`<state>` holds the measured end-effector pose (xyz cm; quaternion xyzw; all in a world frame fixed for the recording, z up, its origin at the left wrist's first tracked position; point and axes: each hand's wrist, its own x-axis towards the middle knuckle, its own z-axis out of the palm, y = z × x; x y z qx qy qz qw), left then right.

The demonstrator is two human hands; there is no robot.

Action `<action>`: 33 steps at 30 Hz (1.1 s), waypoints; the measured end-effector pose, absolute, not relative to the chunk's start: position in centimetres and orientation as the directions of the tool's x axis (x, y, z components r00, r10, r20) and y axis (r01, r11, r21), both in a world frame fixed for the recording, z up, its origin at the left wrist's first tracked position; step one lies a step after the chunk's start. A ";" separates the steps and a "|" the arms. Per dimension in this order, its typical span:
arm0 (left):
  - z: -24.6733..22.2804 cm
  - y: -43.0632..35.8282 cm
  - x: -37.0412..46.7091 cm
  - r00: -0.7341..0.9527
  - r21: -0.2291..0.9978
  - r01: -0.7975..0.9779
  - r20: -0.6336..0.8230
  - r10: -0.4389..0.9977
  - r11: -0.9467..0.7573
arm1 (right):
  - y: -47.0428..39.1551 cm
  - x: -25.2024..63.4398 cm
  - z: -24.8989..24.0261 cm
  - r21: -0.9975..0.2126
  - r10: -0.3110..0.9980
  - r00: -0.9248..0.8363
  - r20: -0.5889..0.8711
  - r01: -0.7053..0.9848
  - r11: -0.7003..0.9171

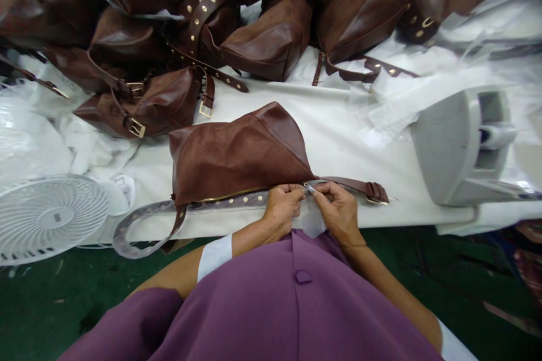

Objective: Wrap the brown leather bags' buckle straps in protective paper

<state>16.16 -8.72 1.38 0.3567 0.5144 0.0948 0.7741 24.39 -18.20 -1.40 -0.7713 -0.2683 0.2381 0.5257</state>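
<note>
A brown handbag point(237, 158) lies on its side on the white-covered table, its gold zipper point(228, 196) running along the edge nearest me. My left hand point(283, 208) is closed at the right end of that zipper; what its fingers pinch is hidden. Just to its right, my right hand point(341, 208) pinches a small piece of clear plastic wrap point(312, 189) against the zipper's end. A studded strap point(245, 201) in plastic film runs under the bag's near edge and loops out left. The buckle strap point(359, 185) extends right, past my right hand.
Several brown bags point(271, 34) are piled along the back. A white fan point(55, 217) stands at the left. A grey tape dispenser-like device point(449, 146) sits at the right, near crumpled white wrapping point(406, 90). The table's front edge is close to my body.
</note>
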 end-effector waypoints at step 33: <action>3.7 -4.8 10.4 0.599 0.743 0.436 -0.660 0.452 0.507 | -16.5 25.6 1.4 -0.406 0.592 0.172 -0.788 -0.867 -0.288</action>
